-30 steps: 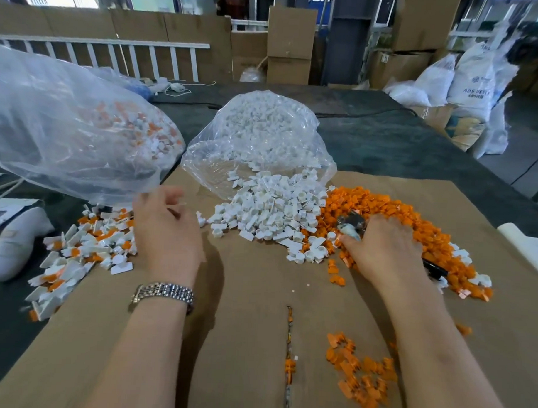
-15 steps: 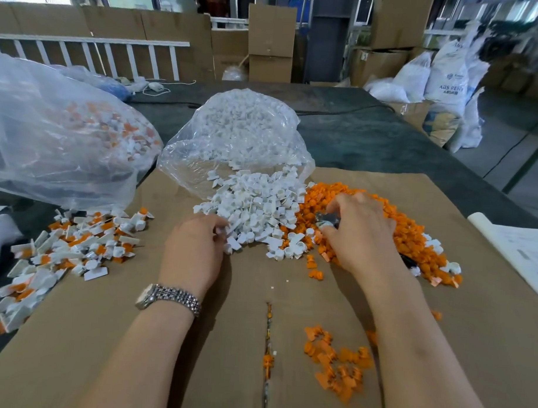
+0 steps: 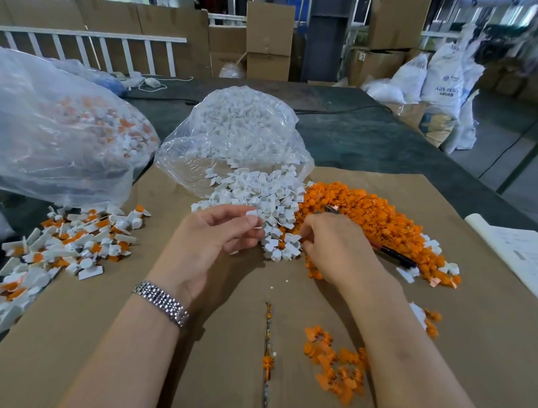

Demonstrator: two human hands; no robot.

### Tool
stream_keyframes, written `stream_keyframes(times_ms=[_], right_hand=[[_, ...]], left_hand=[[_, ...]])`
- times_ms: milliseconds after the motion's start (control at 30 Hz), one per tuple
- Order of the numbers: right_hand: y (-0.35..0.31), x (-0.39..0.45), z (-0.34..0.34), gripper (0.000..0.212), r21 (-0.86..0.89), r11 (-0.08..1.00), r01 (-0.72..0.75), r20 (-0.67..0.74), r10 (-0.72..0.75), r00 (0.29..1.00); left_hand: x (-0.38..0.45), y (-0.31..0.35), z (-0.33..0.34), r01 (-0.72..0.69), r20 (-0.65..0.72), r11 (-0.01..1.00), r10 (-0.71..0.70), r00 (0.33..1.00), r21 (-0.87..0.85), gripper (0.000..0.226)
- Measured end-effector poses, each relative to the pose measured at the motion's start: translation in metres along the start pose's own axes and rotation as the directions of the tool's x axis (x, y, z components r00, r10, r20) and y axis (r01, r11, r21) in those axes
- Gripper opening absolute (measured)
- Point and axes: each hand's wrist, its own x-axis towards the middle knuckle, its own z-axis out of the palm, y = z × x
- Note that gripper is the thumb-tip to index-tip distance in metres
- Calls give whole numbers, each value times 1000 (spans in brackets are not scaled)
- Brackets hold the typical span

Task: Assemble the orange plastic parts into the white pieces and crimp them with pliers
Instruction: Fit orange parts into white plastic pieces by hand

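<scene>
Two hands working at the near edge of the white pieces (image 3: pixel 263 200), the landmark heap on the cardboard-covered worktop (image 3: pixel 104 335). Left hand (image 3: pixel 211 241) is pinching one white piece (image 3: pixel 251 213) between thumb and fingers. Right hand (image 3: pixel 333 245), fingers curled, is reaching where white meets the orange parts (image 3: pixel 368 213); its grip looks closed around the pliers (image 3: pixel 391 254), handle trailing right. Step: picking up. Next move likely needs one orange part seated, then crimping
</scene>
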Motion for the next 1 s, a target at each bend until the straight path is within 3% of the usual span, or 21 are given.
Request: stream_keyframes(times_ms=[100, 267, 367, 433, 500, 567, 633, 700, 767, 867, 1000], right_hand=[[-2, 0, 0, 20, -20, 1000, -7, -6, 7, 1000], [-3, 1, -1, 14, -2, 1000, -2, 24, 2, 1000], [-3, 0, 0, 12, -13, 1000, -2, 2, 2, 1000], [-2, 0, 0, 16, 11, 1000, -14, -27, 14, 1000], [-1, 0, -2, 15, 68, 997, -42, -61, 47, 997], [0, 1, -3, 14, 120, 991, -67, -82, 78, 994], [0, 0, -4, 13, 155, 986, -66, -83, 80, 993], [-1, 0, -4, 11, 194, 979, -62, -90, 81, 993], [-1, -1, -5, 7, 247, 967, -63, -110, 93, 990], [0, -2, -6, 10, 304, 950, -63, -135, 108, 985], [-1, -1, -6, 8, 330, 943, -47, -154, 103, 983]], left_hand=[[0, 1, 0, 39, 39, 994, -36, 999, -103, 17], [-2, 4, -1, 158, 134, 940, -122, 983, -303, 27], [-3, 5, 1, 134, 80, 946, -115, 990, -295, 22], [-4, 5, 1, 27, -59, 987, -37, 998, -159, 14], [-5, 7, -2, -76, -268, 982, 121, 956, 174, 11], [-3, 9, -10, -73, -422, 857, 324, 847, 510, 10], [0, 11, -17, 24, -474, 714, 440, 763, 700, 21], [0, 11, -22, 89, -432, 592, 470, 770, 801, 30], [-2, 9, -22, 49, -298, 495, 440, 847, 868, 23], [-4, 5, -21, -40, -109, 424, 322, 940, 905, 16], [-3, 1, -18, -81, -5, 330, 249, 968, 941, 8]])
